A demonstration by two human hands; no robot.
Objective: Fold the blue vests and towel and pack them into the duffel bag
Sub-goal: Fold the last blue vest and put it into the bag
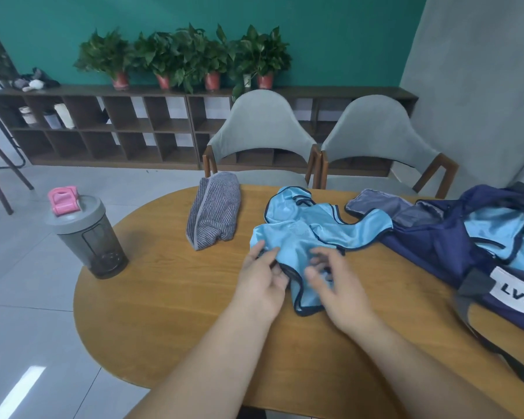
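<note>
My left hand [260,279] pinches the near hem of the shiny light-blue vest [303,234], which lies crumpled on the oval wooden table [164,313]. My right hand [339,285] hovers over it, fingers loosely spread, holding nothing.

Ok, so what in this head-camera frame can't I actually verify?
Head view only:
duffel bag: cut off by the right edge; its label reads "LVQ", the rest out of frame.
second blue vest inside the bag: partly hidden by the bag's walls; folded or not unclear.
right hand: motion-blurred; whether it grips the blue vest on the table is unclear.
cups on the shelf: too small to identify.
</note>
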